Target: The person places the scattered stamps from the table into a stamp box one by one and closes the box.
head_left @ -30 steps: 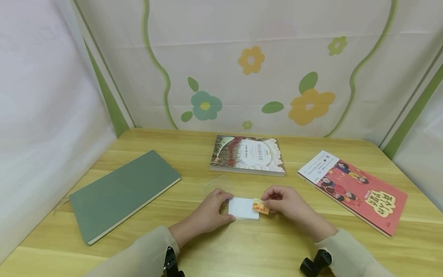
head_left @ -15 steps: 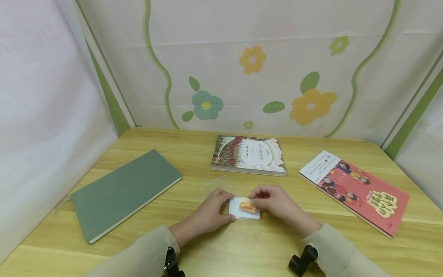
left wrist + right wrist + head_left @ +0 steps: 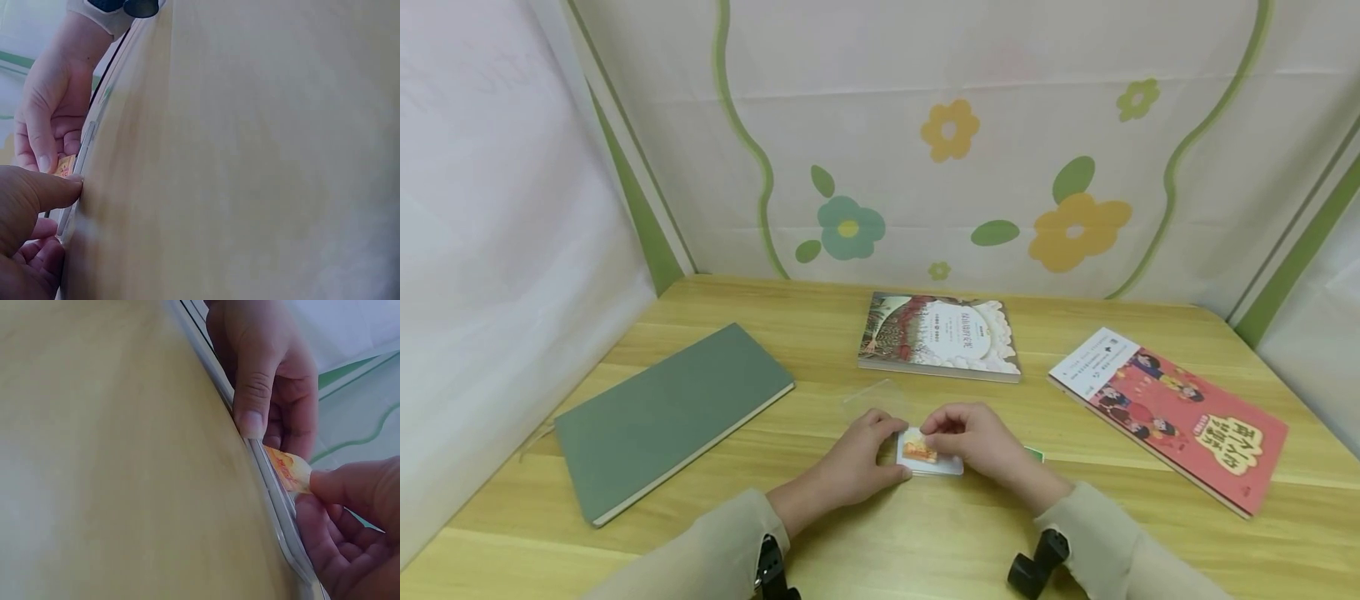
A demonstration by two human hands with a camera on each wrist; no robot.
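Observation:
A small white flat case (image 3: pixel 951 466) with rounded corners lies on the table. My left hand (image 3: pixel 857 458) holds its left end, thumb at the near edge and fingers at the far edge. Between thumb and forefinger, my right hand (image 3: pixel 981 440) pinches a small orange and cream sticker (image 3: pixel 917 452) over the left part of the white top. In the right wrist view, the sticker (image 3: pixel 289 469) stands slightly bent up beside the left thumb, its lower edge along the case. The left wrist view shows the sticker partly hidden behind the left thumb (image 3: pixel 59 190).
A clear plastic sheet (image 3: pixel 874 396) lies just beyond the left hand. A green-edged piece (image 3: pixel 1034 454) shows behind the right wrist. Around them lie a green hardcover book (image 3: pixel 673 425), an illustrated book (image 3: pixel 938 337) and a red book (image 3: pixel 1172 417). A flowered curtain (image 3: pixel 895 142) hangs behind.
My right hand has carried the sticker leftward, from the right edge of the white case to its left part. The green-edged piece has come into sight. My left hand stays in place.

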